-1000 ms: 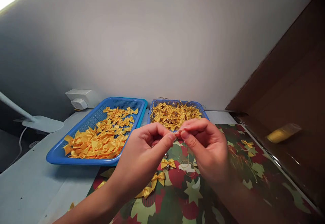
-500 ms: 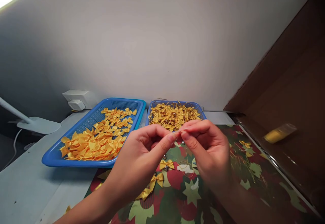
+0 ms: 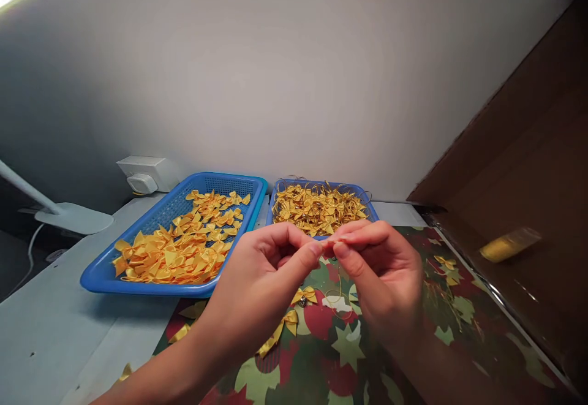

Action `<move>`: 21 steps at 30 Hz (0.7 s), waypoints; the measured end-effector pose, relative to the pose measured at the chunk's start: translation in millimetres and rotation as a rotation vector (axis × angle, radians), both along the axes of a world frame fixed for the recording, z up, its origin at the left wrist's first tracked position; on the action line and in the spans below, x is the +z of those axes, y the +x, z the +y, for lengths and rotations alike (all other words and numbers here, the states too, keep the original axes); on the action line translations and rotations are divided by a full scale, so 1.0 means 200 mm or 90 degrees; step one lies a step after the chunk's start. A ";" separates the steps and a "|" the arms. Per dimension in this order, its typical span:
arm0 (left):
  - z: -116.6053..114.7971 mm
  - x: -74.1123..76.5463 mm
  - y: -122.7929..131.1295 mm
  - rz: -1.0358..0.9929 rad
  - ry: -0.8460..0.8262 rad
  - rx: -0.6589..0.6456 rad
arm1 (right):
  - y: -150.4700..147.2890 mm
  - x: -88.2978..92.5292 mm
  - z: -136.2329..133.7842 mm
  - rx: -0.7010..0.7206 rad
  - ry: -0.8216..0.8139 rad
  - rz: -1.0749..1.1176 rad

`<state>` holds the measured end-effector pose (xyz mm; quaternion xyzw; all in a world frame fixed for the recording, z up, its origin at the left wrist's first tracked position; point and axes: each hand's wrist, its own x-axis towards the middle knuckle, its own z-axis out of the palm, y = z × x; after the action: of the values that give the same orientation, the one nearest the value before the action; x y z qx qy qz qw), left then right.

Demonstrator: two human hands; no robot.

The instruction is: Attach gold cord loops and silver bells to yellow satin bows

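My left hand [image 3: 269, 273] is closed in a pinch, thumb against forefinger, on a thin gold cord [image 3: 340, 279]. My right hand [image 3: 388, 276] pinches the same cord just beside it, the fingertips of both hands almost touching. The cord hangs below them in a loose loop over the patterned sheet. Whatever else lies between the fingertips is too small to make out. Under my hands a yellow ribbon bow [image 3: 310, 295] with a small silver bell [image 3: 302, 301] lies on the sheet. Another yellow bow [image 3: 288, 321] is partly hidden by my left forearm.
A blue basket [image 3: 94, 281] of loose yellow bows stands left. Behind my hands, a second blue basket [image 3: 374, 214] holds bows with gold cord loops. Gold cords [image 3: 452, 307] and a bow [image 3: 444, 262] lie right, near a cardboard wall [image 3: 528, 147]. A white lamp base [image 3: 76, 218] stands far left.
My view has shifted slightly. Both hands keep their pinch on the cord and stay close together; the right fingertips have parted slightly from the left, with a short length of cord showing.
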<state>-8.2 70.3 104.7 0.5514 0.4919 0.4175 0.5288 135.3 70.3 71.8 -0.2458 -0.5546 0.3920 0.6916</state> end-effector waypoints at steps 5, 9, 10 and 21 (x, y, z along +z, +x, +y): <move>0.01 -0.01 0.00 0.000 0.002 -0.011 | 0.00 0.00 0.00 -0.008 0.007 0.000; 0.02 -0.01 -0.01 -0.023 -0.010 -0.015 | 0.00 0.01 0.00 -0.029 0.017 -0.015; 0.02 -0.01 -0.01 -0.029 -0.012 -0.014 | 0.00 0.00 0.00 -0.035 0.020 -0.020; 0.03 -0.02 -0.02 -0.067 -0.021 -0.026 | 0.00 0.00 -0.01 -0.066 0.020 -0.058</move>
<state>-12.2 76.8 101.5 0.5302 0.4589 0.4267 0.5711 134.3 68.1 72.7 -0.2810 -0.5777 0.3352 0.6892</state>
